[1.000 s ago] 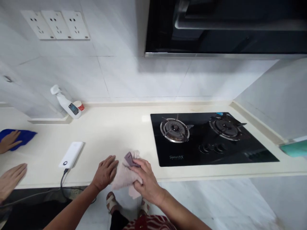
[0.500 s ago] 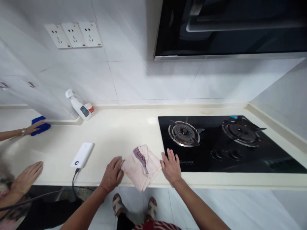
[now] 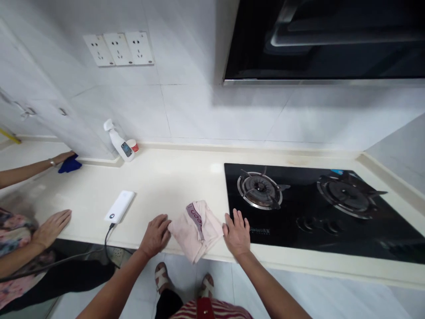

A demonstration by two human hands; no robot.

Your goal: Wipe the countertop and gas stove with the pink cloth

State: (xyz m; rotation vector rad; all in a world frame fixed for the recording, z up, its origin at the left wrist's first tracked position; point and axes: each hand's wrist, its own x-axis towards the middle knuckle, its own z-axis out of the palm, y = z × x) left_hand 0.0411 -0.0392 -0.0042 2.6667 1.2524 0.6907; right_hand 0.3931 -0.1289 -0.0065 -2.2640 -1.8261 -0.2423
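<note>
Cloth (image 3: 195,228) lies folded at the counter edge (image 3: 299,261), between both flat, empty hands: left hand (image 3: 155,235) touches its near-left edge, right hand (image 3: 237,232) sits just beside its right. Its long axis runs away toward the hob (image 3: 332,208) beyond.

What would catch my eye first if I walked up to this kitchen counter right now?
Probably the pale pink cloth hanging over the counter's front edge, with the person's left hand touching one side and the right hand flat beside the other. Right of it sits the black gas hob with two burners. At far left, another person's hand presses a blue cloth by the wall.
</note>
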